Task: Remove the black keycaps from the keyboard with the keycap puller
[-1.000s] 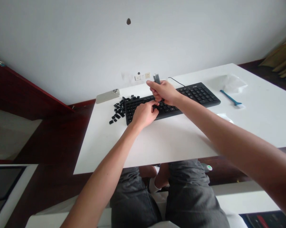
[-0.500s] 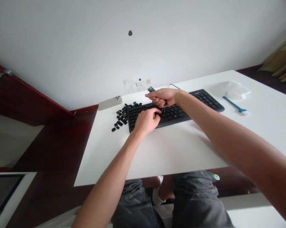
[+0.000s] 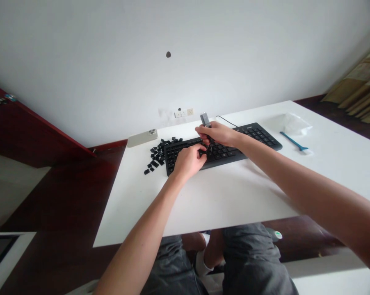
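— What have you got in your hands?

— My right hand (image 3: 219,134) is closed round a small grey tool (image 3: 205,119), probably a wire keycap puller. I have it pinched between thumb and fingers, its top standing up, and a thin wire (image 3: 210,148) runs down toward the keys.

— And the left?

— My left hand (image 3: 189,161) is curled over the black keyboard (image 3: 259,135), its fingertips down on the keys just beside that wire. Whether it has hold of a key, I can't tell from here.

— Where's the work right now?

— At the spot where the wire meets the keys, with both hands close together there. Rows of keys stand on the board to the right of my hands.

— And the loose pieces?

— A heap of black keycaps (image 3: 158,155) lies on the white table (image 3: 234,200), just left of the keyboard and up against its edge.

— What else is near?

— A beige phone (image 3: 140,138) lies behind the heap, and far to my right a blue-handled brush (image 3: 292,141) lies beside a clear plastic bag (image 3: 291,123).
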A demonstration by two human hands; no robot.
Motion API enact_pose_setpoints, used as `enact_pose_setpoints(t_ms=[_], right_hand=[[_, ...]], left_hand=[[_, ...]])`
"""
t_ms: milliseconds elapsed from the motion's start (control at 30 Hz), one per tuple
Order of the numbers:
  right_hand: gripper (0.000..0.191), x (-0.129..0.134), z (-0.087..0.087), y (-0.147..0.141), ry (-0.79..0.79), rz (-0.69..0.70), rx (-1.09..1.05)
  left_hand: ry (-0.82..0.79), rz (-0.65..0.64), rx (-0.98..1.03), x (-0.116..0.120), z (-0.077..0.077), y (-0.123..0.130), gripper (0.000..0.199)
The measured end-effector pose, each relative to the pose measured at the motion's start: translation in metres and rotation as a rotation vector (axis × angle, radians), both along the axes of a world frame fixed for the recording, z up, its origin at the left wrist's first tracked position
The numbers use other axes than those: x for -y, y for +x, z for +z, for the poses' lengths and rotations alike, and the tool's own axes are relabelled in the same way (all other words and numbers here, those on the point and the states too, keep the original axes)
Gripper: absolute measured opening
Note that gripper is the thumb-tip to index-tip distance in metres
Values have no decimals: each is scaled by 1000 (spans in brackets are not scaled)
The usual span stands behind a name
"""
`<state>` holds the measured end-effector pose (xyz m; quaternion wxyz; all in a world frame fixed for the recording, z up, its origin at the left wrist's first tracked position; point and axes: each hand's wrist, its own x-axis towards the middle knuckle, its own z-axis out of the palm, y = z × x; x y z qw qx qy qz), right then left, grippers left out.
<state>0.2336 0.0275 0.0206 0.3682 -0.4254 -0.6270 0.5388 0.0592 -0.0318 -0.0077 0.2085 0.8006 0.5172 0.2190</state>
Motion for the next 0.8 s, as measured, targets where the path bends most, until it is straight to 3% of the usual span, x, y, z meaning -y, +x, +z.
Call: enact_pose_setpoints(t_ms=[100,167,333,467,633,800], right_hand=[[44,12,0,26,174,-139,206],[44,18,0,47,155,-201,295],[55,25,5,87,-87,53,337],[50,28,9,92,-200,139,191],[20,30,5,76,41,9,139],[10,34,6,61,250,-52,242]], left_hand=[[16,-14,-18,1,-1,0,23],[28,-13,-22,1,-2,0,24],[36,-19,-25,3,0,0,22],[28,-24,-43,4,3,1,24],[37,-13,-41,3,0,2,24],[46,-15,-34,3,0,1,23]])
